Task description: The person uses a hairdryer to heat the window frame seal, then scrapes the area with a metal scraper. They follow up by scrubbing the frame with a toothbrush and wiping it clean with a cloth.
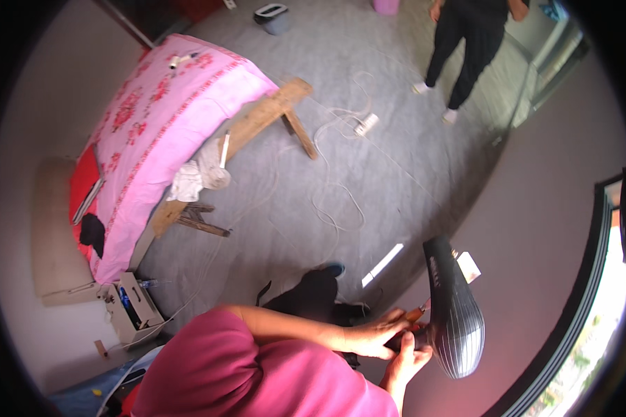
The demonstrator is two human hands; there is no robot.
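Observation:
A black hair dryer (pixel 455 313) with pale stripes is held in the air before me, close to the wall on the right. My left hand (pixel 376 336) is around the end of its dark handle. An orange-handled tool (pixel 415 315), seemingly a screwdriver, sticks out by the left fingers and points toward the dryer's body. Below it, my right hand (pixel 408 360) grips the same handle near the body, thumb on top. The fingers partly hide the handle. A small white square (pixel 469 267) shows beside the barrel; I cannot tell what it is.
A wooden bench (pixel 261 122) carrying cloths stands beside a bed with a pink floral cover (pixel 156 114). A white power strip (pixel 366 125) and loose cables lie on the grey floor. Another person (pixel 464 47) stands at the back. A window (pixel 579 333) is on the right.

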